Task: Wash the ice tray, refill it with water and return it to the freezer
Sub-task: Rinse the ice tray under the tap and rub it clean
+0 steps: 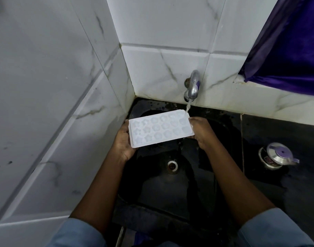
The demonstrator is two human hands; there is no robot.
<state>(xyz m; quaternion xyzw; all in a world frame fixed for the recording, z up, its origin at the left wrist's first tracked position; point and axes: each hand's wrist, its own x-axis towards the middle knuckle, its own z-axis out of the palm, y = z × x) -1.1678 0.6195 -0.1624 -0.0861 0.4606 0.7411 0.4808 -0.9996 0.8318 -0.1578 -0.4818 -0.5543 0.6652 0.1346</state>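
Over sink [170, 189], left fingers [125, 126], right fingers [194, 120] gripping ice tray [159, 130], water [188, 107] striking corner

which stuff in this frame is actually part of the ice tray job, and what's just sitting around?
Part of the job: ice tray, held at its ends by left hand and right hand; tap; water stream hitting the tray's far right corner; sink below.
Just lying about: steel container with purple lid, on the counter; purple curtain.

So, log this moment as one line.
ice tray: under running tap, over sink | left hand: grips tray | right hand: grips tray
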